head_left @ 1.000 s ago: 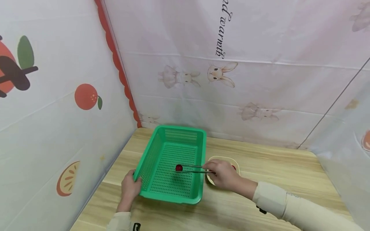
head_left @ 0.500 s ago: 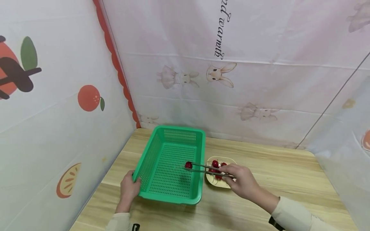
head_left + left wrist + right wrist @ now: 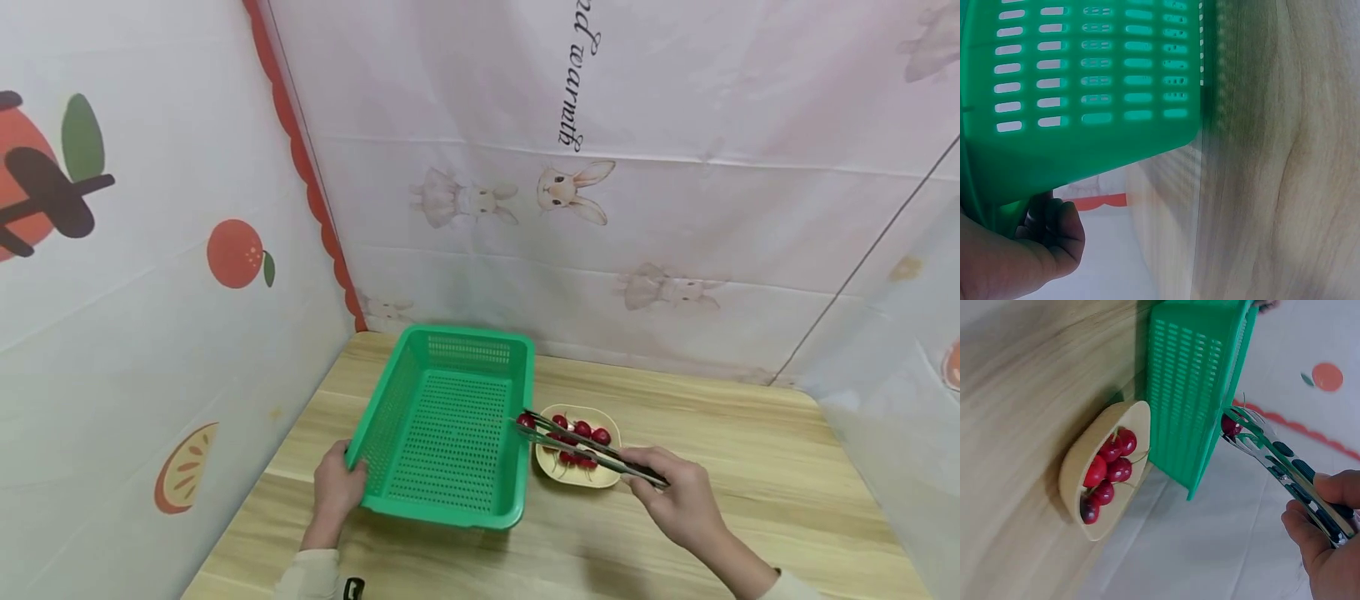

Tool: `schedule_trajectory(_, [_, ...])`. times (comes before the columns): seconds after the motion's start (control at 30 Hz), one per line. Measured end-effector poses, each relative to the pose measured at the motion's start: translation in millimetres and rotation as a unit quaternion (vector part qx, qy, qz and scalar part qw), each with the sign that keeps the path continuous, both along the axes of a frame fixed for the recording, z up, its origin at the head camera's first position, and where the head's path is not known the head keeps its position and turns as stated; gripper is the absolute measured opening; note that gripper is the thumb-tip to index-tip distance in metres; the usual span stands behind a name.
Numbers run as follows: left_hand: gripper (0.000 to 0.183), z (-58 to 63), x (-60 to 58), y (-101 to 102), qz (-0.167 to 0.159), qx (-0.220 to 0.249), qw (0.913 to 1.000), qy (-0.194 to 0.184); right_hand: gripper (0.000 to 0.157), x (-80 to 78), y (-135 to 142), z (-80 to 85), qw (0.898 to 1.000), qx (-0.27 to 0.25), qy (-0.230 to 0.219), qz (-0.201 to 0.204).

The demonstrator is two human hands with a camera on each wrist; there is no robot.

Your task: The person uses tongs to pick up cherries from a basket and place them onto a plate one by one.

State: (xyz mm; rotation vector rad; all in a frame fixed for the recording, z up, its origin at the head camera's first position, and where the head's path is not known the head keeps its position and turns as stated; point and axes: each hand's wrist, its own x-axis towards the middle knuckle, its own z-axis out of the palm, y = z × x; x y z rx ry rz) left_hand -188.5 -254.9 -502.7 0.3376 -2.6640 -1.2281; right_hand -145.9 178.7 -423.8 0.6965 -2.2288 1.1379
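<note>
My left hand (image 3: 337,482) grips the near left rim of a green perforated plastic basket (image 3: 523,500), fingers curled round its edge in the left wrist view. With my right hand (image 3: 678,493) I hold metal tongs (image 3: 600,454) with dark grips. A dark red cherry (image 3: 1231,424) is pinched between the tong tips, level with the basket's right rim in the head view. Under the tongs, on the basket's right, stands a cream oval bowl (image 3: 1072,465) with several red cherries (image 3: 1119,469), some with stems. The tongs partly cover these cherries in the head view.
Everything stands on a light wood-grain table (image 3: 720,467). A white printed sheet (image 3: 465,283) hangs close behind the basket. On the left another sheet (image 3: 247,350) with fruit pictures rises along the table's edge.
My right hand has moved right and slightly nearer to me, carrying the tongs and cherry from above the basket's inside to its right rim. The bowl is now uncovered by the hand. The left hand stays.
</note>
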Motion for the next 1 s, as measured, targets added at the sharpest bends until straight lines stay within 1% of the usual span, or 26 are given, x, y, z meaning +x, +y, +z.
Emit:
schedule_trajectory(0.13, [0.037,1.3,-2.1,1,0.001,0.002,1.0,-0.003,0.034,7.2,9,-7.7,0.998,-0.032,-0.04,-0.041])
schedule_trajectory(0.27, [0.037,1.4,-2.5,1,-0.001,0.001,1.0,-0.008,0.03,14.4,19,-14.8,0.99,-0.053,-0.094,-0.095])
schedule_trajectory(0.37, [0.037,1.7,-2.3,1,0.002,-0.001,1.0,-0.008,0.029,17.0,27,-20.2,0.984,-0.052,-0.113,-0.126])
schedule_trajectory(0.57, [0.038,3.9,-2.9,1,0.006,0.001,0.9999,-0.01,0.028,17.1,38,-30.6,0.98,-0.038,-0.115,-0.161])
schedule_trajectory(0.67, [0.037,5.1,-3.7,2,0.006,0.002,0.9999,-0.011,0.027,17.4,42,-35.8,0.976,-0.031,-0.122,-0.178])
schedule_trajectory(0.87, [0.038,6.8,-4.4,3,0.006,0.004,0.9999,-0.014,0.026,20.6,51,-43.8,0.962,0.001,-0.163,-0.217])
schedule_trajectory(1.0, [0.038,7.3,-3.4,2,0.008,0.003,0.9998,-0.015,0.027,22.4,54,-48.5,0.956,0.008,-0.19,-0.223])
